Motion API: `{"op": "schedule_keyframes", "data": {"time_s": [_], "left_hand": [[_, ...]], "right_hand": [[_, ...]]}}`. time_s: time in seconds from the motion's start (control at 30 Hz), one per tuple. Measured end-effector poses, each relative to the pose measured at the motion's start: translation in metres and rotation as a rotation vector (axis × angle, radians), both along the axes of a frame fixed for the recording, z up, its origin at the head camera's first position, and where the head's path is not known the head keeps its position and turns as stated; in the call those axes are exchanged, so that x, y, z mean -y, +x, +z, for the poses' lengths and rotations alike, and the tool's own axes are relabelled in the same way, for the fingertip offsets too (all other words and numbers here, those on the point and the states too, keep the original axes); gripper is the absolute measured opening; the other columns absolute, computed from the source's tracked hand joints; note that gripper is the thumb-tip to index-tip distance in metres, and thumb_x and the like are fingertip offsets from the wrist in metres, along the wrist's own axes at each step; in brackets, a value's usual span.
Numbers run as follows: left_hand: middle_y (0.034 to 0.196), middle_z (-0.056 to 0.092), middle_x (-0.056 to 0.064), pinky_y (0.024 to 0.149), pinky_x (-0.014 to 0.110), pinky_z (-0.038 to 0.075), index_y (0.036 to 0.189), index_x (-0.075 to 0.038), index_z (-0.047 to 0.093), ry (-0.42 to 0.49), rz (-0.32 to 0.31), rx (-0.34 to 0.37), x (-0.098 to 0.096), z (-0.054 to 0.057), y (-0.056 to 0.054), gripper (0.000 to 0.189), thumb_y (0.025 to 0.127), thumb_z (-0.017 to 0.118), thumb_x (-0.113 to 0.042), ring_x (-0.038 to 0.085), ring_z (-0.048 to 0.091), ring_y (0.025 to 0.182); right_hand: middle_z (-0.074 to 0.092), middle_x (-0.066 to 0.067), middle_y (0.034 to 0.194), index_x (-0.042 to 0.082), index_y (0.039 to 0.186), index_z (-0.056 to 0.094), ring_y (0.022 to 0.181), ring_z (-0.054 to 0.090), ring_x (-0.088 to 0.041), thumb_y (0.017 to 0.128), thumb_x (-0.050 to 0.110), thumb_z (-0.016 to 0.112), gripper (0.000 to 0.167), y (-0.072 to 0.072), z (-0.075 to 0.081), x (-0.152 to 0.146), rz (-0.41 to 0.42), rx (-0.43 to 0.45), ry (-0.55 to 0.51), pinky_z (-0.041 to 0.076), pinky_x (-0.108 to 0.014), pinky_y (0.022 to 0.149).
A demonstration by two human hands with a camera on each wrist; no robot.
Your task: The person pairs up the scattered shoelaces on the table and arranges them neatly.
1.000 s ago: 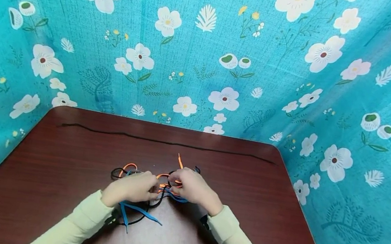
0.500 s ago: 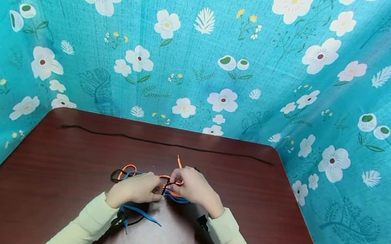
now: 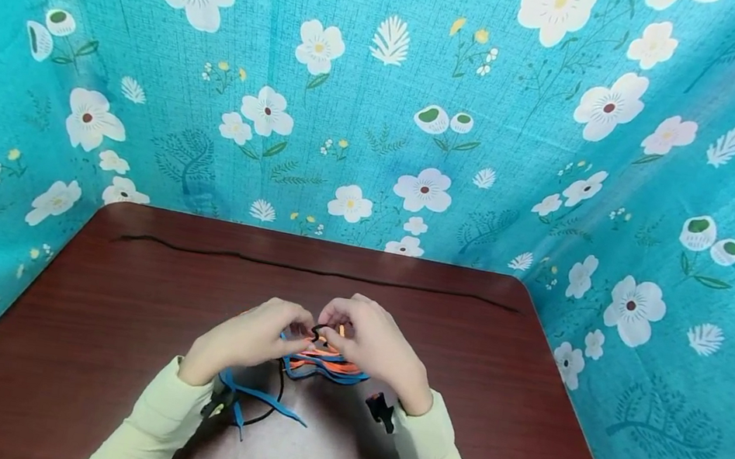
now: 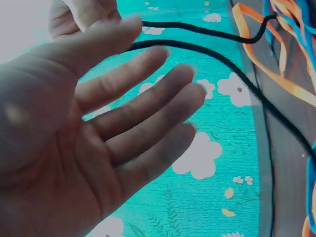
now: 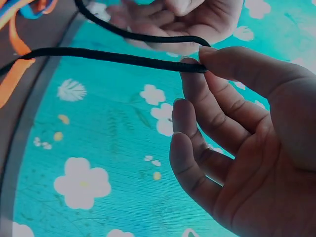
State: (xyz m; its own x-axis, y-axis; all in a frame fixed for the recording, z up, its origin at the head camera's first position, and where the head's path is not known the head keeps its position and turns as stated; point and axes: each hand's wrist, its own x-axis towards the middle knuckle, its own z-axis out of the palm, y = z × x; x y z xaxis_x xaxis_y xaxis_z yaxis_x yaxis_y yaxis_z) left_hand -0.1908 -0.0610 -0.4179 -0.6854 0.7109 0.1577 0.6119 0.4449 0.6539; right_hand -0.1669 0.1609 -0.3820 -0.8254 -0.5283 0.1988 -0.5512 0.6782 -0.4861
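My right hand (image 3: 382,345) pinches a bent black cord (image 5: 113,57) between thumb and index fingertips; its other fingers curve loosely. Facing it, my left hand (image 3: 246,338) has its fingers spread and slightly bent. In the left wrist view two strands of the cord pass behind the left thumb and index finger, and I see no grip on them there. Below the hands lies a bundle of flat orange laces (image 3: 348,369) and blue laces (image 3: 308,371), partly hidden by the fingers. The black cord runs down into this bundle.
Loose blue lace ends (image 3: 272,403) lie by the left wrist, with a black cord loop beside them. A long thin black cord (image 3: 305,269) stretches across the back of the brown table (image 3: 141,284). Behind hangs a turquoise floral cloth (image 3: 352,141).
Both hands have risen from the bundle, the right one with the black cord. The left fingers have come away from the laces, and more of the orange and blue laces shows below.
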Motion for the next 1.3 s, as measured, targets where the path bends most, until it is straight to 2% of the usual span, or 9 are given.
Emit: {"op": "schedule_keyframes", "data": {"time_s": [0.17, 0.37, 0.53, 0.67, 0.77, 1.0, 1.3], "left_hand": [[0.095, 0.072, -0.006, 0.082, 0.032, 0.058, 0.102, -0.012, 0.075, 0.095, 0.04, -0.078, 0.0, 0.009, -0.001, 0.009, 0.096, 0.071, -0.009, 0.006, 0.065, 0.086], [0.093, 0.074, -0.003, 0.077, 0.031, 0.057, 0.1, -0.013, 0.076, 0.183, 0.052, -0.093, 0.007, 0.016, -0.003, 0.008, 0.094, 0.072, -0.008, 0.006, 0.065, 0.083], [0.1, 0.075, -0.003, 0.08, 0.034, 0.058, 0.105, -0.014, 0.076, 0.249, 0.08, -0.099, 0.016, 0.02, -0.002, 0.016, 0.093, 0.073, -0.004, 0.008, 0.069, 0.09], [0.104, 0.076, -0.003, 0.083, 0.037, 0.058, 0.109, -0.015, 0.077, 0.256, 0.118, -0.1, 0.024, 0.026, -0.002, 0.017, 0.093, 0.074, -0.008, 0.008, 0.07, 0.093], [0.103, 0.076, -0.004, 0.083, 0.037, 0.058, 0.109, -0.016, 0.077, 0.263, 0.146, -0.104, 0.032, 0.029, -0.002, 0.018, 0.093, 0.074, -0.009, 0.006, 0.07, 0.093], [0.105, 0.076, -0.005, 0.08, 0.037, 0.057, 0.108, -0.018, 0.077, 0.287, 0.194, -0.18, 0.049, 0.029, -0.004, 0.023, 0.091, 0.074, -0.003, 0.008, 0.069, 0.096], [0.106, 0.075, -0.006, 0.081, 0.025, 0.055, 0.108, -0.019, 0.078, 0.308, 0.22, -0.184, 0.057, 0.029, -0.005, 0.024, 0.09, 0.076, -0.003, 0.007, 0.068, 0.1]], "right_hand": [[0.068, 0.012, 0.089, 0.018, 0.097, 0.072, 0.087, 0.058, -0.006, 0.092, 0.013, 0.076, 0.008, 0.003, 0.009, -0.002, 0.001, 0.019, -0.088, 0.053, -0.028, 0.074], [0.069, 0.009, 0.095, 0.015, 0.101, 0.073, 0.091, 0.062, -0.008, 0.092, 0.009, 0.075, 0.011, 0.0, 0.01, -0.011, -0.005, 0.023, -0.118, 0.055, -0.031, 0.081], [0.07, 0.005, 0.097, 0.012, 0.101, 0.072, 0.092, 0.064, -0.013, 0.092, 0.007, 0.071, 0.01, -0.002, 0.011, -0.018, 0.014, 0.016, -0.1, 0.055, -0.031, 0.082], [0.07, 0.004, 0.097, 0.012, 0.102, 0.07, 0.09, 0.063, -0.01, 0.094, 0.009, 0.069, 0.008, -0.003, 0.014, -0.021, 0.03, 0.012, -0.119, 0.054, -0.028, 0.077], [0.07, 0.006, 0.098, 0.012, 0.107, 0.069, 0.085, 0.062, -0.006, 0.097, 0.011, 0.068, 0.01, -0.004, 0.015, -0.023, 0.046, 0.019, -0.151, 0.054, -0.031, 0.074], [0.072, 0.003, 0.111, 0.016, 0.117, 0.072, 0.094, 0.062, -0.005, 0.1, 0.012, 0.065, 0.019, -0.004, 0.02, -0.034, 0.047, -0.012, -0.188, 0.055, -0.037, 0.087], [0.07, 0.007, 0.11, 0.014, 0.117, 0.073, 0.094, 0.063, -0.006, 0.099, 0.011, 0.066, 0.02, 0.0, 0.022, -0.052, 0.012, -0.016, -0.226, 0.055, -0.04, 0.086]]}}
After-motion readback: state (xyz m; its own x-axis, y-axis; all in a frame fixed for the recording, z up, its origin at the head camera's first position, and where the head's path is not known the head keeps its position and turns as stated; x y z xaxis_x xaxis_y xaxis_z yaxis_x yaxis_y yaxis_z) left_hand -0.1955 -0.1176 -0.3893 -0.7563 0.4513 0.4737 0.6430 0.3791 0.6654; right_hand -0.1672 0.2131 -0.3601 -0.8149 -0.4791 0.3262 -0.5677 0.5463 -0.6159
